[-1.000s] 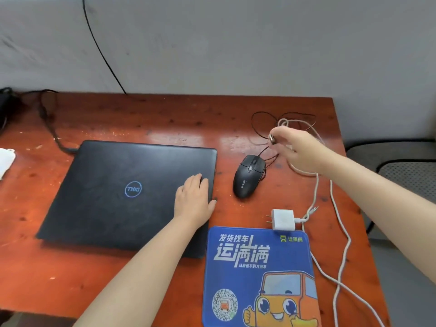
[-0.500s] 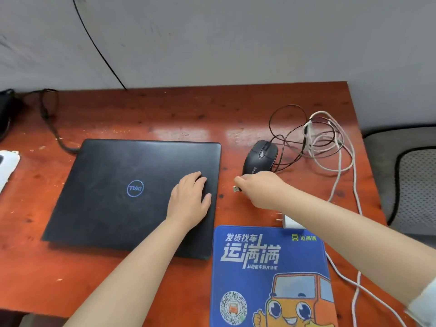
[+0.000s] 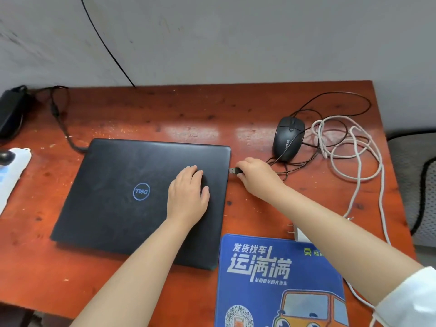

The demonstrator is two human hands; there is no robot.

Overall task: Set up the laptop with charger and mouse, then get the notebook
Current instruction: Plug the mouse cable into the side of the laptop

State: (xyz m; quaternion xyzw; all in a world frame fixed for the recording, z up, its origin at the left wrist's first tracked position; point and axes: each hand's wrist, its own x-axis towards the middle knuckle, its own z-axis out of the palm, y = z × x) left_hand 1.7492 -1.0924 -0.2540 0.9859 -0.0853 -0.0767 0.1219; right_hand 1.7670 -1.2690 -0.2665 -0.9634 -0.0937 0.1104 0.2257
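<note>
Since the previous frame we saw the right hand [image 3: 256, 177] move left, from beside the mouse [image 3: 288, 138] to the right edge of the laptop [image 3: 122, 192], carrying the USB plug [image 3: 234, 171]. We noted the plug pinched between thumb and fingers, its metal tip pointing at the laptop's side and just beside it; whether it touched we could not tell. The right forearm reached in low from the lower right, a white sleeve [image 3: 408, 300] at the elbow. The left hand [image 3: 188, 197] lay flat on the closed lid, palm down, fingers loosely spread, grasping nothing.

The laptop was a matte black slab with rounded corners and a blue ringed logo, a dark charger cable [image 3: 59, 121] running to its back left corner. The mouse, glossy black and oval, sat on the scuffed reddish wooden table [image 3: 165, 114], its thin black cord looping to the right. A braided white cable [image 3: 354, 156] coiled beside it. A blue printed mouse pad [image 3: 271, 279] lay at the near edge.
</note>
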